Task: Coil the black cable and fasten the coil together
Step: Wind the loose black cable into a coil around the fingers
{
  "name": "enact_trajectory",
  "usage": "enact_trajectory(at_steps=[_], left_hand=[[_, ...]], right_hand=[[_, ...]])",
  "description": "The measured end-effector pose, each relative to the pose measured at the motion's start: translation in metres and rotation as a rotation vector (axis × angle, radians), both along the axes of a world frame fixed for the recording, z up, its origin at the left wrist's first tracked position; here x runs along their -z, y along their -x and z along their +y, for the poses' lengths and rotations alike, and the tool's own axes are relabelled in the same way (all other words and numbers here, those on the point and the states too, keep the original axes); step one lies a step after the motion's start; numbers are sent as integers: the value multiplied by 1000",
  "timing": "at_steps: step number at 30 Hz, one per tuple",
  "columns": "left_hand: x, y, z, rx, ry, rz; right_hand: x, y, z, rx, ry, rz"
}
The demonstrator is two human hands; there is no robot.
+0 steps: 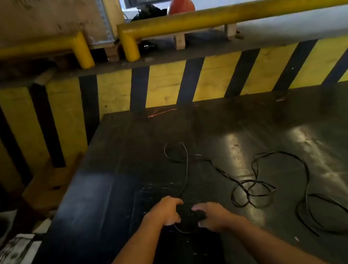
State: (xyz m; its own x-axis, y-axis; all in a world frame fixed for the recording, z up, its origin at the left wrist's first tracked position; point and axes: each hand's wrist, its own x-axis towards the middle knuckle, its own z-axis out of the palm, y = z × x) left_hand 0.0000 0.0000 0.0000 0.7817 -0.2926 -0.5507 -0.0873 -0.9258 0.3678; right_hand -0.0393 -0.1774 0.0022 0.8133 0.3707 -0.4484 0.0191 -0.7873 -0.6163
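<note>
Judging from how the black cable lies, I put the task at an early stage. Both of my hands are at the near edge of the dark surface, close together, with a small dark bunch of cable between them. My left hand is curled, fingers bent around that bunch. My right hand is also curled against it from the other side, thumb up; both seem to grip the cable, though the bunch is black on black and blurred, so I cannot count the turns.

A thin loop shows just below the hands, which suggests one or two turns are gathered. From the left hand a strand runs away toward the striped wall and bends back in a narrow arc. Most of the length is loose on the surface to the right of my hands: a tangled knot of small loops near them, a wide arc beyond that, and a larger loop well off to the right.

Left to do, as I judge it: draw in all the loose length, clear the tangle, finish the coil, fasten it. I see no tie or strap.

Writing: none readable. No brand or label shows on cable, surface, or wall.
</note>
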Motion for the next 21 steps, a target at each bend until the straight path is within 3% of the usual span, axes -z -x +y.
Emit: enact_trajectory(at_steps=[8, 11, 17, 21], left_hand=[[18, 13, 0, -138, 64, -64], [6, 11, -1, -170, 139, -92], [-41, 4, -6, -238, 260, -128], [-83, 8, -6, -271, 332, -166]], right_hand=[[28, 4, 19, 118, -44, 65], [14, 4, 14, 201, -141, 29], [-42, 16, 15, 359, -531, 165], [-83, 26, 3, 267, -525, -20]])
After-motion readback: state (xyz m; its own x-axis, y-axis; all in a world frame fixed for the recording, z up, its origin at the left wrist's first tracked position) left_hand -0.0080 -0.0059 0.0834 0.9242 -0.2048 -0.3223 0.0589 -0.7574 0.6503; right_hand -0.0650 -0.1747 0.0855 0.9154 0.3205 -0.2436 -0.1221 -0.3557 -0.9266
